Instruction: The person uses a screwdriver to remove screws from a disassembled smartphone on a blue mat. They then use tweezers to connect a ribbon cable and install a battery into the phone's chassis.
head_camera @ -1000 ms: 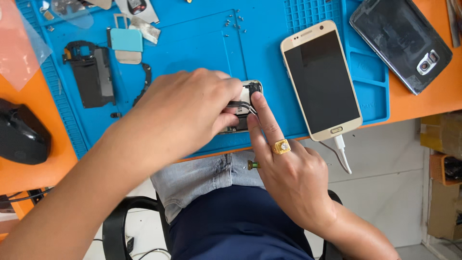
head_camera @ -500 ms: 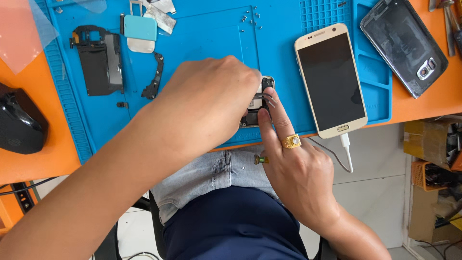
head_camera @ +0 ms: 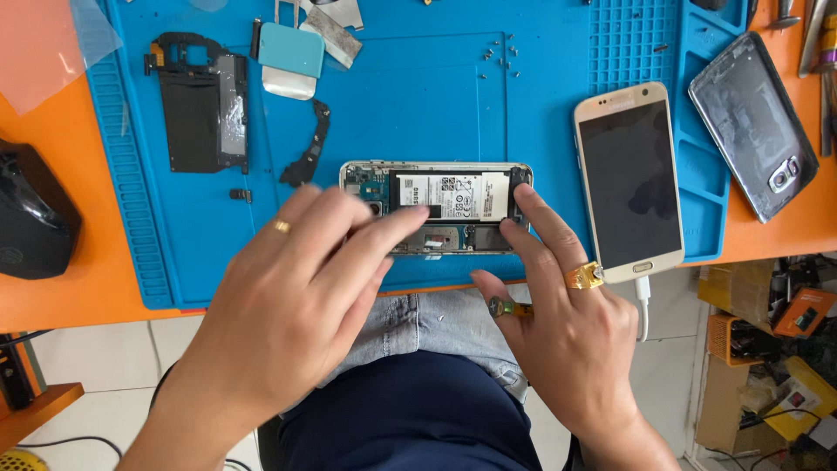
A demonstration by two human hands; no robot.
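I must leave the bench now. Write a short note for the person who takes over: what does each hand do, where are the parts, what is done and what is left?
Left hand: fingertips rest on the opened phone, holding nothing.
Right hand: index finger presses the phone's right end; nothing gripped.
Parts: the opened phone lies on the blue mat, battery showing. Black inner frame at upper left, small screws above, rear cover at far right. A second phone, whole and on a cable, lies beside it.
Done: back cover and inner frame are off.
Left: battery and board are still in the body.
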